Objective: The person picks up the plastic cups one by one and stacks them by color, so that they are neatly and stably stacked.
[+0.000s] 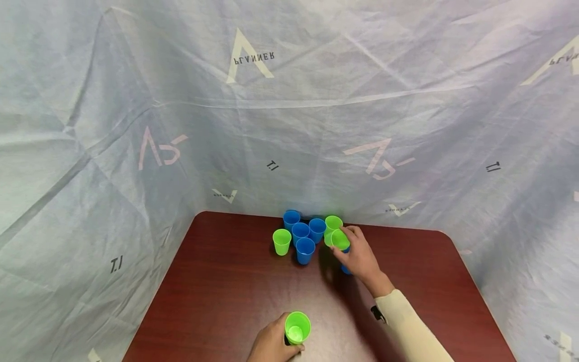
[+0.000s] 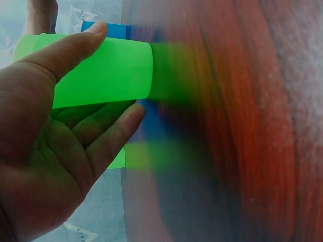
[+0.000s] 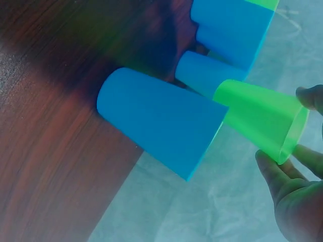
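Note:
My right hand [image 1: 359, 254] pinches a green cup [image 3: 262, 121] by its rim, thumb on one side and fingers on the other. The cup is upright, raised to about rim height of a blue cup [image 3: 161, 121] that stands on the table close by. In the head view that blue cup is mostly hidden under the hand. Close to the table's near side, my left hand [image 1: 273, 342] holds another upright green cup [image 1: 297, 328], thumb across one side and fingers behind. Its base is at or just above the tabletop; I cannot tell which.
Several blue cups [image 1: 305, 250] stand grouped at the table's far side. One green cup [image 1: 282, 242] stands left of them, another green cup [image 1: 333, 222] right of them. The dark red table [image 1: 217, 281] meets a grey printed cloth [image 1: 280, 130] behind and at both sides.

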Demonstrator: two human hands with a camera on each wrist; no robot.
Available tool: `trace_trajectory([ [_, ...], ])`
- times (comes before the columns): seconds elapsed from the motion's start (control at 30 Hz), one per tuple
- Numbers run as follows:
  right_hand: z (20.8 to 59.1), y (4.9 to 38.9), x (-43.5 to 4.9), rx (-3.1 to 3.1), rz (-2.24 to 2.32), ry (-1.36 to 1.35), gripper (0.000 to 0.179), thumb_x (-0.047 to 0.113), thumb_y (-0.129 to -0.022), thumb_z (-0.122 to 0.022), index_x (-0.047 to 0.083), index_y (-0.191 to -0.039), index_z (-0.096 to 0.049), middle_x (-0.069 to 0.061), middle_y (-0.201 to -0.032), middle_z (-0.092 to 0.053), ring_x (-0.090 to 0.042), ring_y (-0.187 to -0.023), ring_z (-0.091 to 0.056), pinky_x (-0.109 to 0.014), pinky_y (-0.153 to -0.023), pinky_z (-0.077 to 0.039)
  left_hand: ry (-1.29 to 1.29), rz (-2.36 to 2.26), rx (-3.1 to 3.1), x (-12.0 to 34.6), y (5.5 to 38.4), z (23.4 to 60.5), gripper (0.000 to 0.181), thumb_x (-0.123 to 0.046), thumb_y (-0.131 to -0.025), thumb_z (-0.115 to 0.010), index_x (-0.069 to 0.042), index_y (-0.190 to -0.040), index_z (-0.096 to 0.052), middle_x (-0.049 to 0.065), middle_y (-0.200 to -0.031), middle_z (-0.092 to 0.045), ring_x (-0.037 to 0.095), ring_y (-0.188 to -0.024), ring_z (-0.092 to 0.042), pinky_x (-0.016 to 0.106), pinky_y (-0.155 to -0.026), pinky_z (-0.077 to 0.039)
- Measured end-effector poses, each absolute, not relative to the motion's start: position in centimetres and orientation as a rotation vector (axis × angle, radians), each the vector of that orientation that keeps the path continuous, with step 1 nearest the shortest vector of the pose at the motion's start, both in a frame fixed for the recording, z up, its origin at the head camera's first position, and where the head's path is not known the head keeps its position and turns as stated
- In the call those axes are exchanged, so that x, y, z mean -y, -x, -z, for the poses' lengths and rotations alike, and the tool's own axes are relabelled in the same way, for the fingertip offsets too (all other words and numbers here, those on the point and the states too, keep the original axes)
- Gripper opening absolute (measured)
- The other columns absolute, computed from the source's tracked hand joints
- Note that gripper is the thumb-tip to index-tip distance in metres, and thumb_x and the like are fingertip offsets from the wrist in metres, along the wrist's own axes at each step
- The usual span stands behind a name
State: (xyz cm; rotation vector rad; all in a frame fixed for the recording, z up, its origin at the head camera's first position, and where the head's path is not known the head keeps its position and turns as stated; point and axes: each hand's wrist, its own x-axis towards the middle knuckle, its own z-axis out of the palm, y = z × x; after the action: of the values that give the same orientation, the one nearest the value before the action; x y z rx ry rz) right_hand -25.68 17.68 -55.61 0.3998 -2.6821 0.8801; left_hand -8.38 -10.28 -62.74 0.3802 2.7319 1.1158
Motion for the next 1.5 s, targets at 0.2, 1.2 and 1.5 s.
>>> trace_trajectory([
  [0.2, 55.2, 24.7, -17.5, 2.66, -0.916, -0.385, 0.067, 0.03, -0.09, -0.084, 0.0, -0.144, -0.058, -0.016, -0.136, -0.055, -0.032, -0.112, -0.063, -0.05, -0.094, -0.059, -0.378, -1.101, -2.744, 10.2, 8.3, 62.7, 0.072, -0.038, -0.075, -0.096, -0.009, -0.132, -0.064, 0.005, -0.112, -0.077, 0.021, -0.098, -0.075, 0.04, -0.08, -0.06],
  [1.2, 55.0, 22.0, -16.5, 2.589, -0.966, -0.394, 0.039, 0.032, -0.098, -0.073, 0.007, -0.128, -0.068, -0.007, -0.119, -0.063, -0.018, -0.096, -0.061, -0.04, -0.08, -0.058, -0.326, -1.051, -2.844, 9.5, 8.0, 63.0, 0.071, -0.042, -0.073, -0.097, -0.013, -0.13, -0.066, 0.001, -0.11, -0.078, 0.019, -0.094, -0.075, 0.04, -0.076, -0.059],
  [1.5, 54.9, 21.0, -16.1, 2.586, -0.959, -0.423, 0.029, 0.035, -0.103, -0.068, 0.01, -0.118, -0.072, -0.002, -0.109, -0.065, -0.011, -0.092, -0.057, -0.035, -0.08, -0.056, -0.33, -1.071, -2.872, 9.5, 7.7, 63.0, 0.066, -0.041, -0.07, -0.098, -0.014, -0.123, -0.067, -0.001, -0.104, -0.078, 0.017, -0.089, -0.074, 0.038, -0.071, -0.057],
])
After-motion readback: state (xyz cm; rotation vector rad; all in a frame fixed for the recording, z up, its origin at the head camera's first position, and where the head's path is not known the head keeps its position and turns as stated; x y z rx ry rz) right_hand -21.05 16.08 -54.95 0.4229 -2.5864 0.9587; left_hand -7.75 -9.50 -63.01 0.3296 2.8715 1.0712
